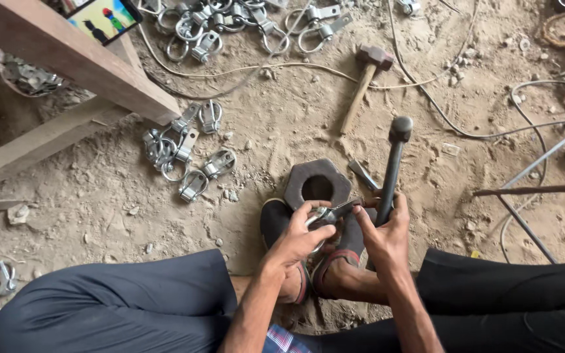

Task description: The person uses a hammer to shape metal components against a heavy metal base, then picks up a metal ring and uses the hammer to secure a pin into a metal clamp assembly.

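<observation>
While held, clamp (327, 214) btwn left-hand fingers (315, 230).

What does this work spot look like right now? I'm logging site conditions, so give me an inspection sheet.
Surface: bare sandy ground, scattered with small stones.
Job's things: small metal clamp held over a large hexagonal nut; dark hammer, head up.
Clutter: loose metal clamps in piles and; wooden-handled hammer; flat metal strip.
Hands: left hand grips the clamp; right hand holds the dark hammer's handle and pinches the clamp.
Cables: thin wires trail across the ground.
Surroundings: wooden bench frame; metal rods; person seated, feet in sandals.
</observation>
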